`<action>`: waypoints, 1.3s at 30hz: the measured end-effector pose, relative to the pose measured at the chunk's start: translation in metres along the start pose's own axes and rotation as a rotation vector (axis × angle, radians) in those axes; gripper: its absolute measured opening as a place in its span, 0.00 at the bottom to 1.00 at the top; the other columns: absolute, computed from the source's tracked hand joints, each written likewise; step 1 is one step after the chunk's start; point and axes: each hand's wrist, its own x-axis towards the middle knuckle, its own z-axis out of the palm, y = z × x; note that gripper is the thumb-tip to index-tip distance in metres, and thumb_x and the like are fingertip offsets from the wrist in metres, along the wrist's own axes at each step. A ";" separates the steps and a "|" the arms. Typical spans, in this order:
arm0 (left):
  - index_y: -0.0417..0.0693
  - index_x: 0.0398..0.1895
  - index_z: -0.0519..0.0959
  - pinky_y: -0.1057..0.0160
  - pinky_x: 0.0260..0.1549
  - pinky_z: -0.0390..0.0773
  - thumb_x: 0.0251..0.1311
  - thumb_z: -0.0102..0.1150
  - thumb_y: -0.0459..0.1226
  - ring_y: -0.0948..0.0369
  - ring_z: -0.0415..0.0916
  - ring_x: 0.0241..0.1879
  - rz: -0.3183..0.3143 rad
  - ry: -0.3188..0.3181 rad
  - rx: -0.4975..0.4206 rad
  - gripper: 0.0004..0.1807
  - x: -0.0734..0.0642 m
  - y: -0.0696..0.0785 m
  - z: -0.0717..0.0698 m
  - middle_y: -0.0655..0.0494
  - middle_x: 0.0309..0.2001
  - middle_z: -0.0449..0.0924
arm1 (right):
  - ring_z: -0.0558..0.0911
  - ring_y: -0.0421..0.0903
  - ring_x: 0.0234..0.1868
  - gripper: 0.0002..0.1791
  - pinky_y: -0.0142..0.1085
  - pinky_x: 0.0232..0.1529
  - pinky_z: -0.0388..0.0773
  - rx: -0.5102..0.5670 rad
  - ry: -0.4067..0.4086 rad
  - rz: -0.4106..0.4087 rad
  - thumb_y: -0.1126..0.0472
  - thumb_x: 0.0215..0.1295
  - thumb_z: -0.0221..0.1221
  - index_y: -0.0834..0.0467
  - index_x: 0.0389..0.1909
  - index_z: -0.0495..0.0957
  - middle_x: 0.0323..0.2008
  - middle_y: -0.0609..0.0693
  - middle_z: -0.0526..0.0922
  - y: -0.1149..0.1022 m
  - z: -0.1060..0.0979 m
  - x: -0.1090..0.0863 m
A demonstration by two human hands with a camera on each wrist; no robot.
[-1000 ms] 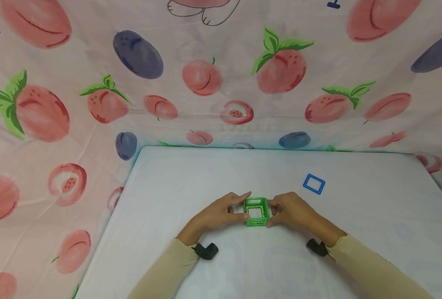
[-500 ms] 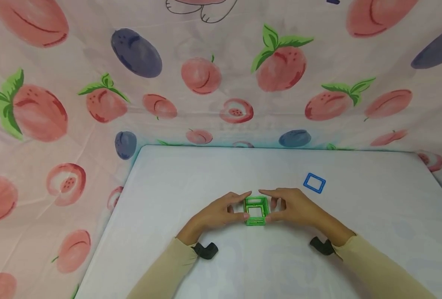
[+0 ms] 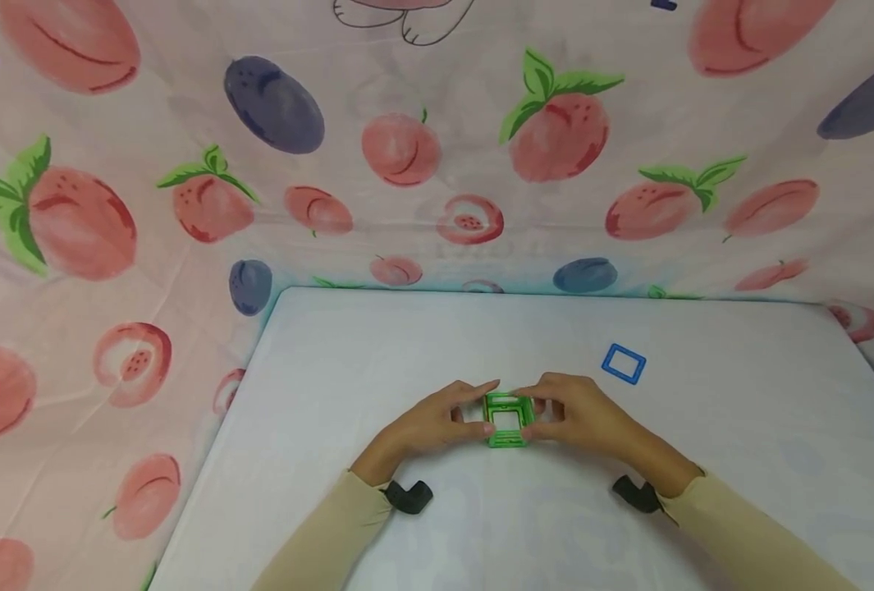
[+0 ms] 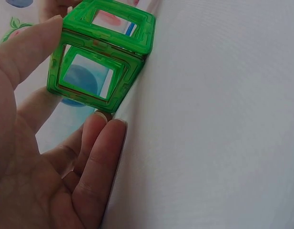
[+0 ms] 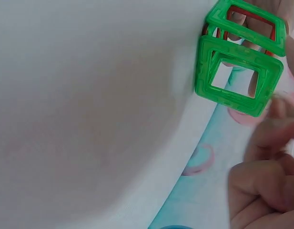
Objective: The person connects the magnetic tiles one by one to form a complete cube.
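Note:
An open-sided green cube (image 3: 508, 441) of see-through magnetic tiles sits on the white table between both hands. My left hand (image 3: 429, 423) holds its left side, thumb at the near edge and index finger at the far one. On the right side, my right hand (image 3: 588, 414) grips the cube by thumb and index finger. Close up in the left wrist view, the green tiles (image 4: 128, 76) meet at their edges, with the thumb at a corner. Reddish inner edges show through the green frame (image 5: 237, 103) in the right wrist view.
A blue square tile (image 3: 619, 376) lies flat on the white table (image 3: 377, 336), behind and right of the cube. A fruit-printed cloth (image 3: 407, 74) hangs along the table's back and left sides. Black wrist mounts (image 3: 409, 497) sit near both cuffs.
The right index finger lifted off and stretched past the cube's far edge, then came down onto its far right corner. The left hand and the blue tile stayed in place.

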 end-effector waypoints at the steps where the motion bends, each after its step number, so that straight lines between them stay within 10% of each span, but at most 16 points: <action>1: 0.74 0.77 0.63 0.66 0.36 0.71 0.66 0.65 0.55 0.64 0.70 0.34 0.003 -0.002 -0.002 0.37 0.000 0.000 0.000 0.65 0.58 0.72 | 0.70 0.35 0.26 0.23 0.28 0.26 0.69 -0.003 0.010 -0.011 0.50 0.54 0.77 0.50 0.51 0.87 0.31 0.41 0.77 -0.001 0.000 0.000; 11: 0.72 0.77 0.63 0.66 0.35 0.70 0.66 0.65 0.55 0.64 0.69 0.34 0.002 -0.001 -0.005 0.37 0.001 0.002 -0.001 0.65 0.57 0.72 | 0.72 0.34 0.31 0.04 0.26 0.31 0.72 -0.071 -0.038 -0.123 0.55 0.57 0.75 0.44 0.32 0.89 0.31 0.36 0.75 -0.003 0.003 0.001; 31: 0.72 0.77 0.63 0.67 0.35 0.70 0.66 0.64 0.55 0.65 0.68 0.33 -0.008 -0.009 -0.011 0.37 0.002 0.004 0.000 0.65 0.59 0.72 | 0.70 0.32 0.26 0.11 0.27 0.26 0.70 0.012 -0.063 -0.115 0.57 0.58 0.75 0.40 0.26 0.82 0.33 0.36 0.74 0.000 0.001 0.002; 39: 0.70 0.77 0.64 0.67 0.35 0.70 0.66 0.64 0.55 0.64 0.69 0.34 -0.009 -0.005 -0.018 0.37 0.001 0.007 -0.002 0.63 0.60 0.72 | 0.72 0.36 0.27 0.17 0.28 0.27 0.72 0.026 -0.044 -0.032 0.52 0.54 0.77 0.47 0.43 0.84 0.34 0.42 0.78 0.005 -0.006 0.000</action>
